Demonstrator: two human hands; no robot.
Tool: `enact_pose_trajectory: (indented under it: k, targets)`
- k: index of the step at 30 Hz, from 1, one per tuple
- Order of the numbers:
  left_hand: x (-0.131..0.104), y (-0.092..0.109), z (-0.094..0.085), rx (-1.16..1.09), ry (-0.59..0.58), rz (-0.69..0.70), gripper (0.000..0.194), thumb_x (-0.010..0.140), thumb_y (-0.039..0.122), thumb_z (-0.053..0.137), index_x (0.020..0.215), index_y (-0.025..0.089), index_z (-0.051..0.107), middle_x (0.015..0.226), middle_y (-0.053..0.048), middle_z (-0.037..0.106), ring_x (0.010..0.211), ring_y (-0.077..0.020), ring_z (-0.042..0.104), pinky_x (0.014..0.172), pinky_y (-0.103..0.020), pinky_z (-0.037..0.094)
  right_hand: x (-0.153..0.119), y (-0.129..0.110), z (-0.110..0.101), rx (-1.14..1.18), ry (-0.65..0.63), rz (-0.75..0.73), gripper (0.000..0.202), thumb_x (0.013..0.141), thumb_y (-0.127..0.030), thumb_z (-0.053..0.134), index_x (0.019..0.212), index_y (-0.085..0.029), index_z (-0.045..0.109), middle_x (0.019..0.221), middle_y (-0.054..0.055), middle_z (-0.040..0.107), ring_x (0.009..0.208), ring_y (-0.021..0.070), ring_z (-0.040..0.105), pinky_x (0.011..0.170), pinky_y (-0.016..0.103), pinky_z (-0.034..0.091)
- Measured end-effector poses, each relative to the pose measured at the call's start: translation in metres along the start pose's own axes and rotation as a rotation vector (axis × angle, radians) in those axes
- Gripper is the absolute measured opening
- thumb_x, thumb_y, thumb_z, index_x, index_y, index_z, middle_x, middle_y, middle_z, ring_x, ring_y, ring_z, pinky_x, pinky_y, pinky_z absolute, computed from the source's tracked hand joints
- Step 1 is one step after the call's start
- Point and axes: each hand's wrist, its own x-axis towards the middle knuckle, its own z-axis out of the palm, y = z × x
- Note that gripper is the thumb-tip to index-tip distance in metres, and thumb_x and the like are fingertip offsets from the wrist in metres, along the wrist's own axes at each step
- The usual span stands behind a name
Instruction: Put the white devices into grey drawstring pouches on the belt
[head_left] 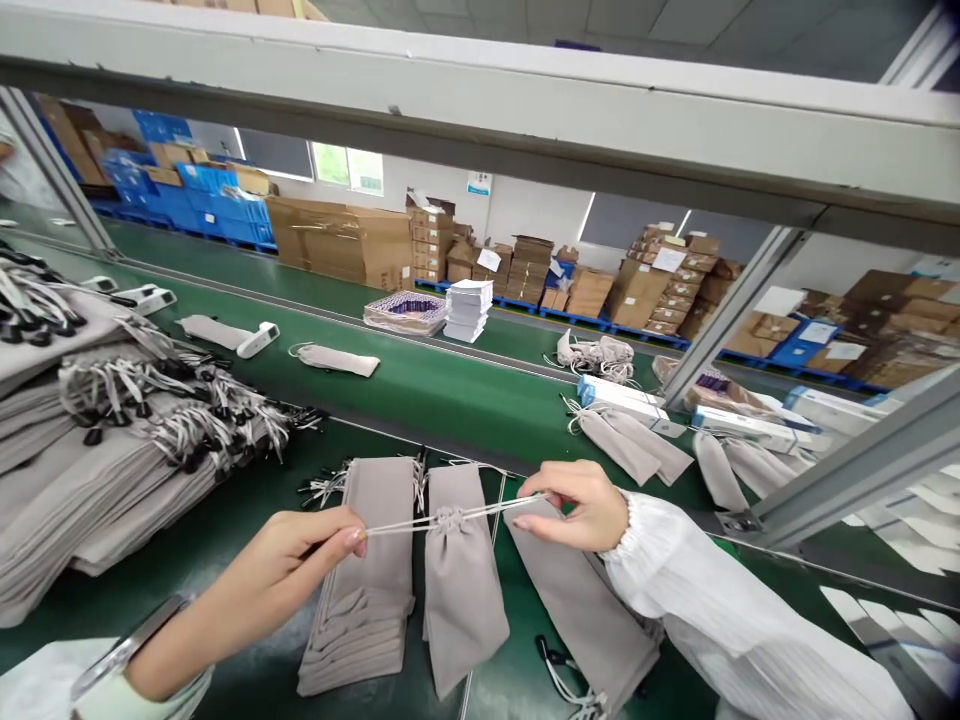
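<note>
**Drawstring pouch pulled tight over the green belt**

So both hands are pinching the white drawstring [420, 522] of one grey pouch [459, 585], one end each. Left hand [281, 575] has thumb and fingers closed on the cord's left end, right hand [581, 508] is closed on the right end, and the cord runs taut between them. The pouch hangs from it, neck bunched shut, so can't tell if anything's inside.

Taking that pouch as the landmark: just left of it, touching, lies a small stack of flat pouches [364, 600], all flat as far as I can see. Just right of it another flat pouch [581, 610] lies partly under the right sleeve. Well off to the left is a big heap of pouches [90, 470] with black-tipped cords sticking out. Beyond it, across the green conveyor belt [450, 385], there's a lone pouch [335, 359] and a white device [257, 340]. Further back right sit a couple of filled-looking pouches [634, 445] beside white boxes [619, 395]. Cardboard cartons [341, 240] stand way behind.
</note>
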Motion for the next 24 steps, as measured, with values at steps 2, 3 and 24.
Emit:
enact_pose_trajectory:
  k: [2, 3, 24]
  targets:
    - [0.004, 0.005, 0.005, -0.053, 0.009, -0.002, 0.029, 0.085, 0.032, 0.034, 0.071, 0.014, 0.051, 0.062, 0.001, 0.046, 0.056, -0.007, 0.041, 0.054, -0.016, 0.031, 0.003, 0.0, 0.002, -0.034, -0.061, 0.071, 0.03, 0.061, -0.035, 0.065, 0.079, -0.011, 0.061, 0.059, 0.002, 0.05, 0.047, 0.0048, 0.037, 0.045, 0.018, 0.032]
    - [0.008, 0.009, 0.011, -0.097, 0.023, 0.006, 0.029, 0.085, 0.032, 0.033, 0.074, 0.014, 0.052, 0.062, 0.001, 0.046, 0.056, -0.0068, 0.04, 0.054, -0.016, 0.031, 0.005, -0.003, 0.008, -0.008, -0.12, 0.133, 0.04, 0.058, -0.039, 0.066, 0.088, -0.012, 0.061, 0.065, 0.002, 0.053, 0.051, 0.0062, 0.041, 0.048, 0.019, 0.035]
    - [0.098, -0.016, 0.086, 0.485, 0.067, 0.02, 0.034, 0.08, 0.031, 0.046, 0.102, 0.009, 0.058, 0.106, -0.013, 0.053, 0.099, -0.0245, 0.047, 0.084, -0.04, 0.039, 0.084, 0.183, 0.047, -0.745, -0.197, 1.068, 0.061, 0.071, -0.032, 0.051, 0.126, -0.012, 0.035, 0.12, 0.02, 0.034, 0.11, 0.034, 0.037, 0.086, 0.046, 0.031]
